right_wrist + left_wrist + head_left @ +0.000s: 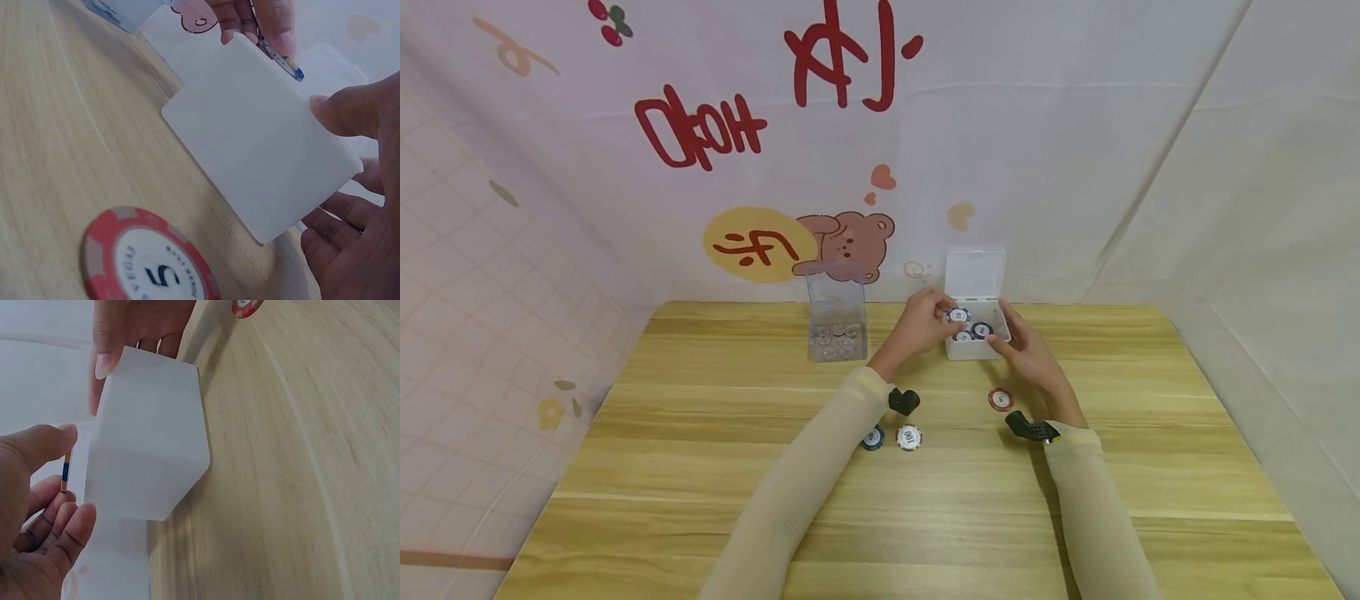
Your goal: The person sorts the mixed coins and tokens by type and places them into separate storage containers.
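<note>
In the head view my left hand (923,321) pinches a blue-and-white poker chip (957,316) over the left side of an open white plastic box (972,351). The chip (65,470) appears edge-on in the left wrist view, between thumb and fingers. My right hand (1030,354) grips the box at its right side, thumb on the front rim and fingers along the side. Inside lie a dark blue chip (982,331) and a lighter chip (963,337). A red chip (150,259) marked 5 lies on the table in front of the box.
A white chip (909,437) marked 100 and a blue chip (872,437), partly behind the left sleeve, lie on the wooden table (940,525). Left of the white box stands an open clear box (838,292) with several round pieces inside. A printed cloth (1045,167) hangs behind.
</note>
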The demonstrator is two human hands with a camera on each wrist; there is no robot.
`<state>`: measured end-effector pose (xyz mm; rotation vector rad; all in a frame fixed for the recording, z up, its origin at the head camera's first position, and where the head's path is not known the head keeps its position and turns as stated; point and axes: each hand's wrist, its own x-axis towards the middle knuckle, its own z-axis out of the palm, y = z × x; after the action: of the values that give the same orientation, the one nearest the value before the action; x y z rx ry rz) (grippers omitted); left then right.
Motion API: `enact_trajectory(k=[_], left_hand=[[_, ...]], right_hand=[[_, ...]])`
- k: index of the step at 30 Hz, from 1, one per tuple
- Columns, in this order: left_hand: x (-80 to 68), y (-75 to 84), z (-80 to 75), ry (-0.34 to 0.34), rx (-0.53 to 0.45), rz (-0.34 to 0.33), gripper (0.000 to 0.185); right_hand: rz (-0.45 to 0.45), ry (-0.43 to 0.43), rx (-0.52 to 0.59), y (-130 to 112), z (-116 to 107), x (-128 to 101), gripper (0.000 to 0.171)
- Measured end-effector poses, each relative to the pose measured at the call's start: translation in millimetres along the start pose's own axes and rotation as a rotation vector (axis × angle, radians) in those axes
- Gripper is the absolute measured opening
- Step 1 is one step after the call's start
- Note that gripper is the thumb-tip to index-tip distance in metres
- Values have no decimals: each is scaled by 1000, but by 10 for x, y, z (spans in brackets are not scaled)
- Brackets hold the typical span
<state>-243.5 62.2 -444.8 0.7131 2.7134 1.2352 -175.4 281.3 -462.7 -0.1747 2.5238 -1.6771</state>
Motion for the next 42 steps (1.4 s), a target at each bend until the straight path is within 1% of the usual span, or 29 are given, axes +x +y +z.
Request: enact_trajectory(k=[8,12,15,20,24,27,30,33,37,42], left_hand=[[13,-6,12,-3,-13,11,45],[14,-17,-10,5,-3,24,50],[-6,-24,-34,9,-23,25,51],[-63,-36,-85,9,-36,11,53],[-122,-55,-131,8,-27,9,58],[-172,-72,-165,1,-25,8,62],[-223,-91,-199,-9,-2,13,63],[-278,-101,-232,-15,7,31,62],[-350,-115,-270,-7,16,45,62],[-436,-126,-329,2,49,44,64]], right_hand=[[-11,3,6,20,11,2,76],[-28,18,1,227,2,78,77],[-30,22,8,328,-6,116,77],[-9,6,29,128,-8,46,77],[-4,6,6,31,-3,8,76],[0,8,1,10,0,0,76],[2,10,3,11,2,2,76],[-1,11,7,12,3,2,76],[-2,14,10,10,5,-2,77],[1,15,14,5,7,-3,76]])
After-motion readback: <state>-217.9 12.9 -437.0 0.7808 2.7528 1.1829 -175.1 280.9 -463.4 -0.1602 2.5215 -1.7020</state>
